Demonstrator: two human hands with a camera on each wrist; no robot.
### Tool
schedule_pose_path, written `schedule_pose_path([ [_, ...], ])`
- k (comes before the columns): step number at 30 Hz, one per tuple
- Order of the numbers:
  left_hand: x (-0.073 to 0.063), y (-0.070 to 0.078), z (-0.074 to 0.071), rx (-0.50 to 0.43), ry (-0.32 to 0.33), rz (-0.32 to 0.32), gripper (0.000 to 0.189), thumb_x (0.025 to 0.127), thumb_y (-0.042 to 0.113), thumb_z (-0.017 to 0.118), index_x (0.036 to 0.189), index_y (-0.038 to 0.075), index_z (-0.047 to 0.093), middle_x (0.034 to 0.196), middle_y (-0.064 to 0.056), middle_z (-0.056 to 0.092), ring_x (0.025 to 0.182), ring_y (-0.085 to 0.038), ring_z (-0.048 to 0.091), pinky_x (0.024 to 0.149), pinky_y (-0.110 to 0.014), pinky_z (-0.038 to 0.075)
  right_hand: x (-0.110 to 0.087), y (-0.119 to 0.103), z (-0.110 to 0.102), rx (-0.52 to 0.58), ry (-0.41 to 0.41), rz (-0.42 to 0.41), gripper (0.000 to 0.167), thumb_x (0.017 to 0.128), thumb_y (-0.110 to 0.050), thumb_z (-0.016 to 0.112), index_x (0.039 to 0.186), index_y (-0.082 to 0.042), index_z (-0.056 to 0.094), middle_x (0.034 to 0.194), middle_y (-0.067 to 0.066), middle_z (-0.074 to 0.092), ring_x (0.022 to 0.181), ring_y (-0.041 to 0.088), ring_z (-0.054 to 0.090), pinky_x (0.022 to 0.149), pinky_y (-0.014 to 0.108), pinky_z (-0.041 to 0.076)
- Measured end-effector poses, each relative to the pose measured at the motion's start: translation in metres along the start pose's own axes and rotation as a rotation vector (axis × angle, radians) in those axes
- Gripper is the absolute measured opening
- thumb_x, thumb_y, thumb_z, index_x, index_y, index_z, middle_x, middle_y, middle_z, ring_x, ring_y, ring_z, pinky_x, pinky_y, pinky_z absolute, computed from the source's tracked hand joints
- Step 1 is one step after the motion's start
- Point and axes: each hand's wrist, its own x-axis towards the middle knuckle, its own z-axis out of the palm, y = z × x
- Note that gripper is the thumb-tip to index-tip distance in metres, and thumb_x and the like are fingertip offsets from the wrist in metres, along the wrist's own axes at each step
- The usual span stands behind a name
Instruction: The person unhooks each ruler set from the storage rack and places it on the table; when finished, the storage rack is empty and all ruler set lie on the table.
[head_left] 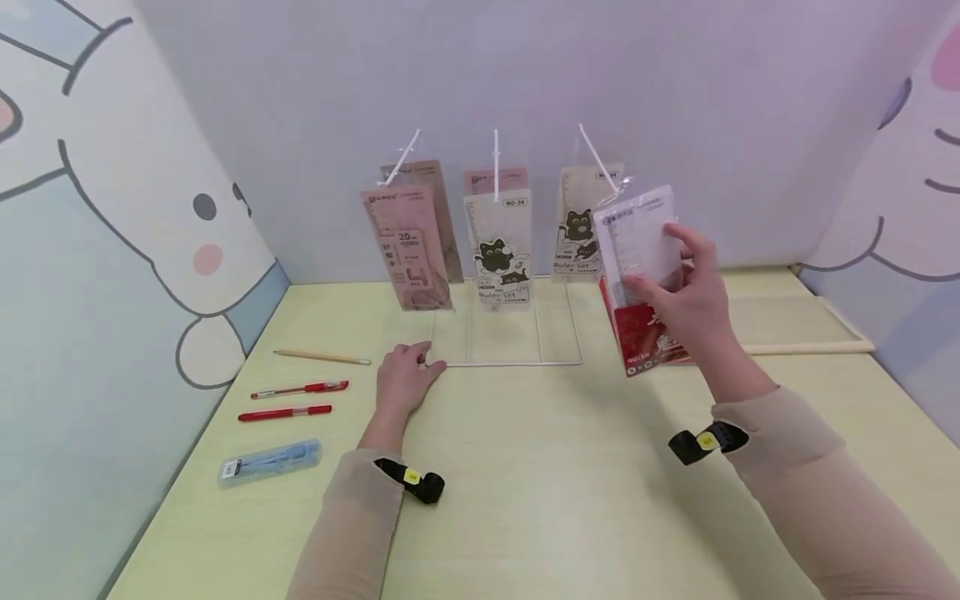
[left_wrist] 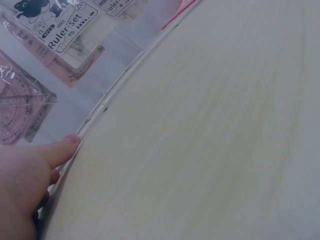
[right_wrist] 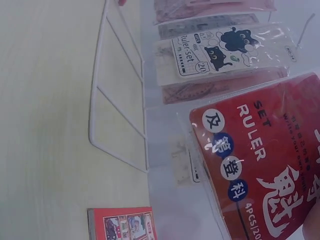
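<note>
My right hand [head_left: 697, 296] grips a ruler set packet [head_left: 637, 221], white above and red below, at its right side. The packet's top is at the tip of the white rack's right prong [head_left: 597, 157]; whether the prong passes through its hole cannot be told. With thumb and fingers my left hand [head_left: 402, 375] holds the front left corner of the white wire rack [head_left: 517, 364]. On the left prong hangs a pink ruler packet [head_left: 401, 242] before a brown one. A cat-print ruler packet [head_left: 498, 250] hangs in the middle, another cat-print packet [head_left: 585, 221] behind the held one.
To the left lie a pencil [head_left: 322, 357], two red pens [head_left: 300, 389] and a pale blue case [head_left: 270, 463]. A red packet [right_wrist: 122, 225] lies on the table near the rack. At the right is a wooden-edged tray [head_left: 810, 347]. A wall stands behind the rack.
</note>
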Motion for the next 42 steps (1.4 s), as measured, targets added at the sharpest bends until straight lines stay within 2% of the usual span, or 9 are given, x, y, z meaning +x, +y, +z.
schedule_pose_path([
  [5,0.001,0.001,0.002,-0.007,0.005,0.004,0.055,0.088,0.044,0.06,0.132,0.012,0.054,0.102,-0.006,0.054,0.096,-0.028,0.047,0.081,-0.043,0.037,-0.003,0.008,-0.022,-0.027,0.018,0.069,0.073,0.084,-0.025,0.07,0.143,-0.035,0.027,0.107,-0.008,0.033,0.084,0.013,0.049,0.067,0.016,0.046],
  [9,0.003,0.002,0.002,-0.009,0.012,0.005,0.055,0.088,0.044,0.061,0.132,0.012,0.055,0.1,-0.005,0.054,0.095,-0.028,0.047,0.08,-0.043,0.037,-0.004,0.026,-0.046,-0.09,-0.02,0.168,0.073,0.087,-0.035,0.065,0.144,-0.045,0.02,0.127,0.006,0.039,0.101,0.02,0.049,0.078,0.029,0.049],
  [12,0.004,0.001,0.002,-0.007,0.014,0.006,0.055,0.088,0.045,0.061,0.132,0.012,0.055,0.099,-0.004,0.053,0.093,-0.027,0.047,0.079,-0.042,0.037,-0.005,0.044,-0.065,-0.135,-0.056,0.235,0.073,0.088,-0.04,0.062,0.144,-0.049,0.017,0.14,0.018,0.035,0.109,0.031,0.047,0.071,0.031,0.051],
  [16,0.005,0.001,0.002,-0.01,0.015,0.007,0.055,0.088,0.045,0.061,0.132,0.012,0.055,0.099,-0.004,0.054,0.093,-0.027,0.046,0.079,-0.041,0.037,-0.009,0.07,-0.09,-0.216,-0.094,0.282,0.073,0.088,-0.044,0.06,0.145,-0.05,0.015,0.144,0.024,0.027,0.113,0.043,0.04,0.059,0.021,0.043],
  [22,0.002,0.002,0.001,-0.027,-0.001,0.003,0.055,0.088,0.044,0.061,0.132,0.012,0.055,0.101,-0.006,0.055,0.094,-0.028,0.047,0.08,-0.043,0.037,-0.021,0.11,-0.129,-0.354,-0.155,0.345,0.077,0.088,-0.05,0.057,0.146,-0.048,0.007,0.142,0.037,0.021,0.11,0.053,0.034,0.054,0.034,0.043],
  [28,0.0,0.001,0.002,-0.021,0.016,-0.012,0.054,0.088,0.044,0.061,0.131,0.013,0.056,0.1,-0.005,0.055,0.095,-0.028,0.047,0.081,-0.043,0.037,-0.041,0.159,-0.165,-0.483,-0.224,0.368,0.087,0.088,-0.048,0.057,0.152,-0.017,0.005,0.135,0.043,0.02,0.101,0.055,0.034,0.048,0.042,0.046],
  [31,0.0,0.0,0.002,-0.022,0.019,-0.009,0.054,0.088,0.044,0.061,0.131,0.013,0.056,0.099,-0.005,0.054,0.094,-0.028,0.047,0.08,-0.043,0.037,-0.053,0.182,-0.181,-0.558,-0.269,0.376,0.092,0.089,-0.047,0.057,0.149,-0.002,0.003,0.137,0.043,0.015,0.103,0.056,0.029,0.057,0.054,0.046],
  [38,0.0,0.0,0.003,-0.014,0.028,-0.002,0.053,0.088,0.045,0.061,0.13,0.013,0.056,0.099,-0.005,0.055,0.094,-0.028,0.047,0.081,-0.043,0.037,-0.079,0.216,-0.207,-0.629,-0.335,0.44,0.095,0.089,-0.049,0.055,0.145,0.006,0.001,0.137,0.044,0.003,0.106,0.062,0.022,0.063,0.063,0.042],
  [42,0.0,0.0,0.002,-0.007,0.039,-0.003,0.052,0.088,0.045,0.061,0.13,0.013,0.057,0.1,-0.005,0.055,0.095,-0.029,0.048,0.082,-0.044,0.037,-0.09,0.228,-0.215,-0.635,-0.334,0.439,0.094,0.09,-0.049,0.055,0.144,0.009,0.004,0.137,0.045,0.002,0.115,0.065,0.016,0.076,0.069,0.032],
])
